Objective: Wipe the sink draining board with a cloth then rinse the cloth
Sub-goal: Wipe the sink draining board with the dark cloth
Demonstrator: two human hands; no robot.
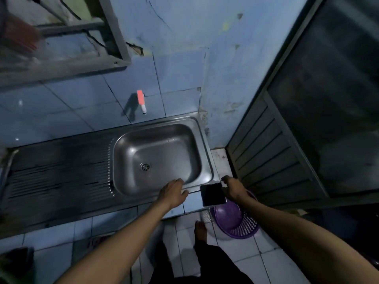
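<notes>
A steel sink unit sits against the blue tiled wall, with its ribbed draining board (59,171) on the left and its basin (158,156) on the right. My left hand (174,193) rests with relaxed fingers on the basin's front rim. My right hand (233,187) holds a dark flat phone-like object (212,194) by its right edge, just off the sink's front right corner. A tap with an orange-red handle (141,101) sticks out of the wall above the basin. I see no cloth.
A purple plastic basket (238,220) stands on the white tiled floor below my right hand. A dark louvred door (287,152) stands to the right. A grey window frame (82,56) hangs at the upper left. My foot (201,230) is near the basket.
</notes>
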